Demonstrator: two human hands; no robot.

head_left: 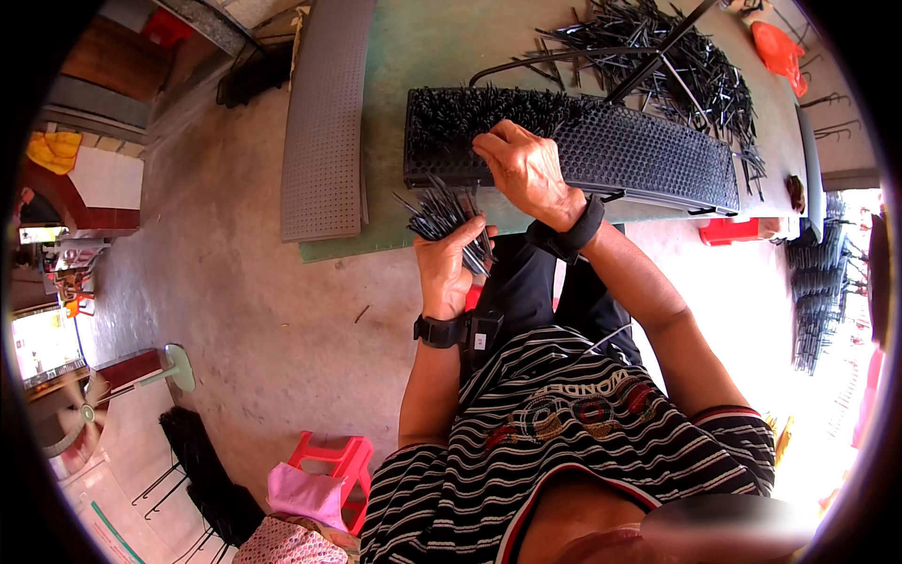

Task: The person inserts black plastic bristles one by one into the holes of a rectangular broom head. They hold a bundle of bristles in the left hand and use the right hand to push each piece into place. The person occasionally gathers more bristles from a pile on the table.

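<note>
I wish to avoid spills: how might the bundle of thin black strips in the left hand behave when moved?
The bundle is probably stiff: its ends project straight. It may shed pieces, since they splay unevenly beyond the left hand. Each is likely light, being thin.

Anything in the right grip (529, 174) is too small to tell; at eight o'clock the fan (86, 412) is blurred; at eleven the top edge cuts the panel (324, 122).

One black tray (648, 148), one strip bundle (440, 214), one strip pile (716, 80)
</note>
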